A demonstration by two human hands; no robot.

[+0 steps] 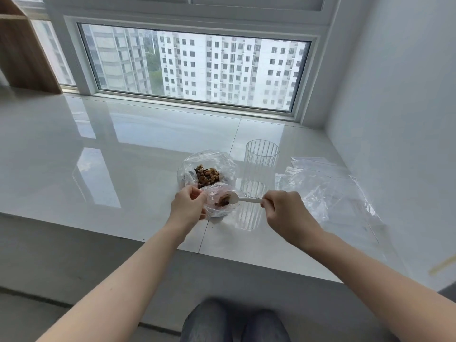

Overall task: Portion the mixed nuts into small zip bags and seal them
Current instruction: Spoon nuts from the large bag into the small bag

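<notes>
The left hand point(188, 206) grips the small zip bag point(220, 202) open just above the sill point(98, 169); the right hand point(283, 208) pinches a white spoon point(243, 199) — its bowl of nuts inside that bag. Behind lies the larger bag of mixed nuts point(206, 174) — a ribbed glass point(259, 169) stands right of it, with spare bags point(325, 183) further right.

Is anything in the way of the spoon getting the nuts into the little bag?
Nothing visible is. The left hand holds the small bag open, and the spoon in the right hand already has its bowl of nuts inside the bag's mouth. The glass stands behind, apart.
</notes>
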